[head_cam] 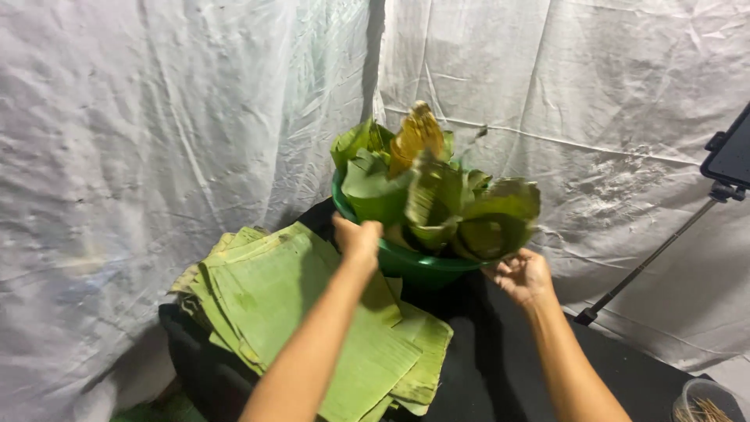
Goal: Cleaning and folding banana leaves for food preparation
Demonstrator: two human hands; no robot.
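Observation:
A green plastic bowl (422, 268) filled with folded banana-leaf cups (437, 195) is lifted slightly above a black-covered table. My left hand (358, 237) grips the bowl's near left rim. Under the bowl's right side, my right hand (522, 275) holds the rim with its fingers curled. A stack of flat banana leaves (301, 312) lies on the table below and to the left of the bowl, partly under my left forearm.
A wrinkled white sheet (156, 141) hangs behind and to the left. A black tripod leg (648, 262) with a mounted device (730, 152) stands at the right. At the bottom right corner sits a clear container of thin sticks (703, 406).

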